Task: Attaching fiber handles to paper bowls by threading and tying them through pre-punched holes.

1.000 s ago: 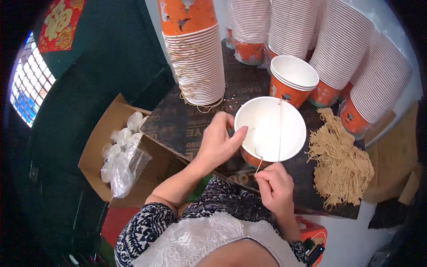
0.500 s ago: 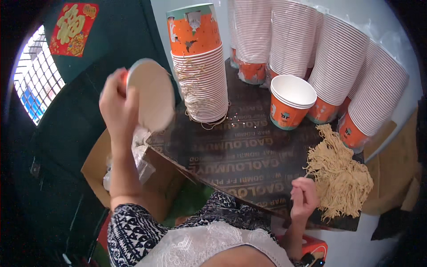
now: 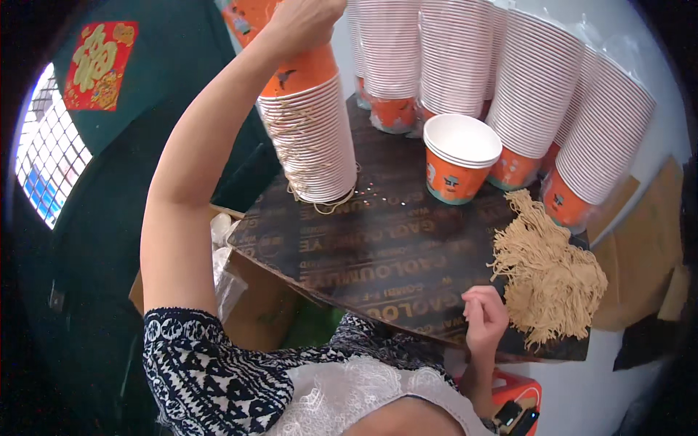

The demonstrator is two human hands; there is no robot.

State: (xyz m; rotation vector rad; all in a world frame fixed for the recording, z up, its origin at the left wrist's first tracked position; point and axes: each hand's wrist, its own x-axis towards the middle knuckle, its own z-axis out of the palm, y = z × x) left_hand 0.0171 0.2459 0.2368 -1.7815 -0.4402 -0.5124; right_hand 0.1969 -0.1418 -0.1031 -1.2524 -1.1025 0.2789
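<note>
My left hand (image 3: 309,22) is at the top of a tall stack of upside-down paper cups (image 3: 313,142), closed on an orange paper cup (image 3: 246,20) over the stack's upper end. The upper frame edge cuts off part of the hand and that cup. Thin beige strings run down the stack's left side and loop around its foot. My right hand (image 3: 486,316) is at the table's near edge with its fingers curled together; whatever they may hold is hidden. Beside it lies a heap of beige strings (image 3: 556,291).
A short set of nested orange cups (image 3: 454,182) stands upright mid-table. Behind and right of it stand several tall plastic-wrapped cup stacks (image 3: 534,87). Small bright specks lie on the dark printed tabletop (image 3: 363,247). A cardboard box (image 3: 254,305) with clear plastic is below the table's left edge.
My left hand has gone up and right with the cup, from left of the stack to its top. The cup's open mouth no longer shows. My right hand stays near the strings.
</note>
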